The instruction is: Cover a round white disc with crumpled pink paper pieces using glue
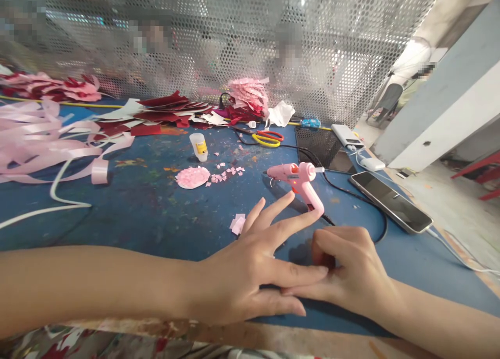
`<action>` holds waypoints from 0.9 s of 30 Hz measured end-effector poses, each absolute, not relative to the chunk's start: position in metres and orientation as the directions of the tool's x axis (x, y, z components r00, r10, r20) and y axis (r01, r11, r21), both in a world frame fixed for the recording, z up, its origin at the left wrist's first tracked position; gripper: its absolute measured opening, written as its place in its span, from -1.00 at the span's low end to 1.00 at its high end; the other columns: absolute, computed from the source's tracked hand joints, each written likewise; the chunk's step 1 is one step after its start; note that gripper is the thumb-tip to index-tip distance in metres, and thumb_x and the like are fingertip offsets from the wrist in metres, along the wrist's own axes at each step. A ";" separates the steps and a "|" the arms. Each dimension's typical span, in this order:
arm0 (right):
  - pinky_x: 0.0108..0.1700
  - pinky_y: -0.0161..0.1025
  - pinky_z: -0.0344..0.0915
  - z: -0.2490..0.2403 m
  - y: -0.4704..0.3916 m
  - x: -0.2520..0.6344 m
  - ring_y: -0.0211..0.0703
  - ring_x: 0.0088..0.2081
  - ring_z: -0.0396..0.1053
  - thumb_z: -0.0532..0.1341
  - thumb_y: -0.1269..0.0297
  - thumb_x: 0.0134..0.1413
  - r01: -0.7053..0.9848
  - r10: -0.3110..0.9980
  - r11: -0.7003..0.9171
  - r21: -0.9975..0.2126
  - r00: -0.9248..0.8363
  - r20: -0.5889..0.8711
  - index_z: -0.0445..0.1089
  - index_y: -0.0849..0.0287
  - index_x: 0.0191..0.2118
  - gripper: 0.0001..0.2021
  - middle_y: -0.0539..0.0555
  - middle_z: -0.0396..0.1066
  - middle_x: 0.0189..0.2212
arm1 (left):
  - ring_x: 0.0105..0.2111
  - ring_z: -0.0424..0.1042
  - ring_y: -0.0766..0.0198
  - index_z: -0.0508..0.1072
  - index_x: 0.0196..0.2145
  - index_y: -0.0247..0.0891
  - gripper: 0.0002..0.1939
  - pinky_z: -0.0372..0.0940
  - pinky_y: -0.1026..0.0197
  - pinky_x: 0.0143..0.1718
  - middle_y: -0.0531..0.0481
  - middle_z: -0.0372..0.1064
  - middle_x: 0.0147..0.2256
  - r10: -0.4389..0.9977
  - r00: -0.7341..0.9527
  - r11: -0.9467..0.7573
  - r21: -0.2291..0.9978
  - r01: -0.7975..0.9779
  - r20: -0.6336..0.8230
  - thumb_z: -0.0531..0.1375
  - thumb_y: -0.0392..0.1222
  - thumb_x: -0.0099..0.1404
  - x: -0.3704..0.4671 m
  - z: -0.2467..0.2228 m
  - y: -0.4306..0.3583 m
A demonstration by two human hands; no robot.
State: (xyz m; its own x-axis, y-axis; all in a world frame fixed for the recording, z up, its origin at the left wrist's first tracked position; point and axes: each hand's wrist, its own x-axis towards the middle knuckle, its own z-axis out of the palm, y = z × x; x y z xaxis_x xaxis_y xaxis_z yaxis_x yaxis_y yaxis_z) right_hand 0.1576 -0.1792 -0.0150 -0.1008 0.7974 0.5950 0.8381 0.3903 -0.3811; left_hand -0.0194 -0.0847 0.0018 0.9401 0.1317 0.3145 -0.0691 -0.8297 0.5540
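Note:
My left hand [260,260] reaches in from the left over the blue table, palm down, its fingers spread and holding nothing. Its index finger touches my right hand [347,262], whose fingers are curled; whatever they may hold is hidden. Just beyond the fingertips rests a pink glue gun [302,177], nozzle to the left. Small pink squares [237,224] lie by my left hand's fingers. Farther off, a round piece covered in pink bits [192,177] sits beside scattered pink scraps [224,175] and a small bottle with a yellow label [199,147].
Pink ribbon [31,140] and red and white strips [156,114] cover the back left. Scissors [267,138] lie at the back, a phone [391,200] and power bank [347,136] at right, with cables around. A perforated metal screen [219,41] stands behind.

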 end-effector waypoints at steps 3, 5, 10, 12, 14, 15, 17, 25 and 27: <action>-0.60 -0.39 -0.03 -0.016 -0.180 0.156 -0.44 -0.70 0.03 0.23 -0.09 -0.02 0.819 0.773 0.432 -0.378 -0.120 0.622 0.15 0.19 -0.66 -0.52 -0.12 0.12 -0.77 | 0.29 -0.37 -0.19 0.48 -0.09 0.06 -0.69 -0.48 -0.42 0.15 0.02 -0.16 0.30 0.139 0.935 -0.830 0.553 -0.071 0.328 0.21 0.02 0.19 -0.019 0.003 -0.082; -0.59 -0.38 -0.05 -0.016 -0.181 0.155 -0.44 -0.70 0.03 0.21 -0.04 0.03 0.809 0.768 0.449 -0.379 -0.133 0.626 0.16 0.19 -0.65 -0.54 -0.12 0.12 -0.76 | 0.29 -0.34 -0.18 0.51 -0.13 0.08 -0.72 -0.47 -0.40 0.16 0.05 -0.12 0.29 0.140 0.927 -0.828 0.555 -0.083 0.347 0.24 0.01 0.17 -0.019 0.004 -0.080; -0.60 -0.37 -0.07 -0.017 -0.182 0.154 -0.44 -0.69 0.04 0.22 0.01 0.03 0.782 0.783 0.456 -0.424 -0.127 0.609 0.19 0.19 -0.64 -0.58 -0.11 0.13 -0.75 | 0.28 -0.26 -0.15 0.56 -0.24 0.07 -0.78 -0.43 -0.30 0.21 0.08 0.01 0.25 0.128 0.884 -0.854 0.503 -0.131 0.449 0.27 0.03 0.12 -0.020 0.001 -0.076; -0.60 -0.37 -0.07 -0.018 -0.182 0.153 -0.44 -0.69 0.04 0.24 0.04 0.03 0.775 0.788 0.459 -0.435 -0.129 0.602 0.19 0.20 -0.63 -0.60 -0.12 0.12 -0.75 | 0.28 -0.22 -0.12 0.58 -0.29 0.04 -0.81 -0.42 -0.25 0.23 0.08 0.06 0.23 0.131 0.860 -0.865 0.481 -0.144 0.494 0.28 0.03 0.10 -0.020 0.000 -0.076; -0.59 -0.36 -0.08 -0.018 -0.182 0.153 -0.43 -0.69 0.04 0.24 0.06 0.04 0.774 0.780 0.471 -0.422 -0.143 0.609 0.20 0.20 -0.63 -0.61 -0.12 0.11 -0.76 | 0.27 -0.17 -0.11 0.59 -0.33 0.02 -0.83 -0.41 -0.23 0.24 0.07 0.09 0.22 0.130 0.837 -0.870 0.466 -0.161 0.532 0.30 0.02 0.09 -0.020 0.000 -0.076; -0.59 -0.36 -0.08 -0.018 -0.181 0.153 -0.43 -0.69 0.05 0.23 0.06 0.05 0.775 0.775 0.477 -0.414 -0.148 0.615 0.21 0.20 -0.62 -0.61 -0.12 0.11 -0.76 | 0.26 -0.14 -0.10 0.59 -0.35 0.01 -0.84 -0.41 -0.22 0.24 0.06 0.10 0.21 0.128 0.828 -0.870 0.463 -0.170 0.545 0.30 0.01 0.09 -0.020 0.000 -0.076; -0.59 -0.36 -0.06 -0.019 -0.181 0.153 -0.42 -0.69 0.05 0.21 0.04 0.06 0.779 0.765 0.485 -0.397 -0.158 0.624 0.23 0.20 -0.61 -0.61 -0.12 0.12 -0.76 | 0.24 -0.10 -0.08 0.59 -0.40 -0.02 -0.87 -0.38 -0.21 0.25 0.06 0.11 0.20 0.139 0.824 -0.866 0.472 -0.168 0.549 0.31 0.00 0.08 -0.020 0.001 -0.077; -0.56 -0.32 0.03 -0.021 -0.183 0.153 -0.37 -0.65 0.16 0.23 0.19 0.08 0.781 0.685 0.565 -0.267 -0.264 0.679 0.31 0.19 -0.44 -0.80 -0.10 0.22 -0.68 | 0.20 -0.02 -0.04 0.56 -0.56 -0.05 -0.85 -0.32 -0.20 0.23 0.04 0.27 0.08 0.173 0.842 -0.844 0.518 -0.140 0.510 0.34 0.02 0.02 -0.018 0.002 -0.078; -0.51 -0.33 0.18 -0.019 -0.185 0.153 -0.33 -0.56 0.29 0.22 0.28 0.10 0.742 0.640 0.624 -0.245 -0.305 0.705 0.33 0.21 -0.29 -0.89 -0.05 0.35 -0.58 | 0.19 -0.01 -0.02 0.56 -0.56 -0.05 -0.86 -0.31 -0.18 0.23 0.05 0.27 0.07 0.173 0.830 -0.846 0.511 -0.150 0.531 0.34 0.02 0.03 -0.017 0.001 -0.077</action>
State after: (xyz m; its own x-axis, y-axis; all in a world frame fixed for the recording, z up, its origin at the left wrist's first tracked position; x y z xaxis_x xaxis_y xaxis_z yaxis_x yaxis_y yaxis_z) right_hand 0.1532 -0.1850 -0.0193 -0.3047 0.6401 0.7053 0.7421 0.6237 -0.2455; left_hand -0.0174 -0.0775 0.0011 0.8296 0.1729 0.5309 -0.1504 -0.8465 0.5107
